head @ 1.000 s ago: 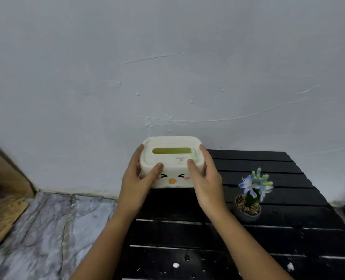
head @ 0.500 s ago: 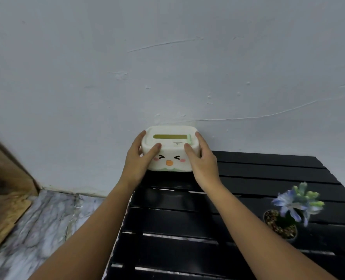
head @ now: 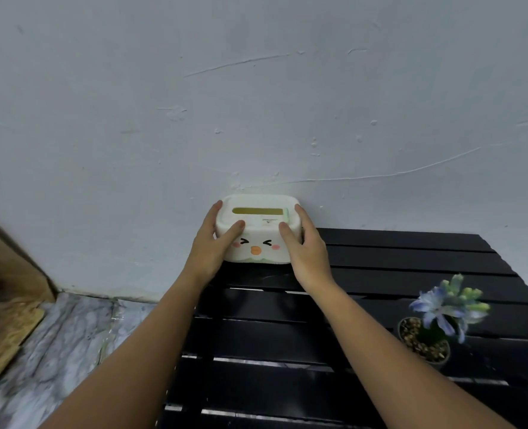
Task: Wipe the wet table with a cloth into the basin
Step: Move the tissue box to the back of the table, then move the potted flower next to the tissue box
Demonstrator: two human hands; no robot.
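Both hands grip a white tissue box (head: 258, 230): the left hand (head: 211, 246) curls round its left end with the thumb on the front top edge, and the right hand (head: 306, 247) does the same at the right end. The box has a slot in its lid and a cartoon face on the front; it sits at the far left corner of the table (head: 411, 261), close against the wall (head: 256, 103), though whether it touches the wall cannot be told.

At far left stands a wooden board (head: 5, 305), blurred, beside a marbled floor (head: 64, 351) that meets the wall along a rough seam. The wall is pale and scratched. Right of the floor runs the table, made of black slats with gaps between them; some slats show pale glints, perhaps wet. Both forearms reach across it to the box. At right, well apart from the box, a small pot (head: 425, 345) of pebbles holds a blue flower (head: 445, 305)
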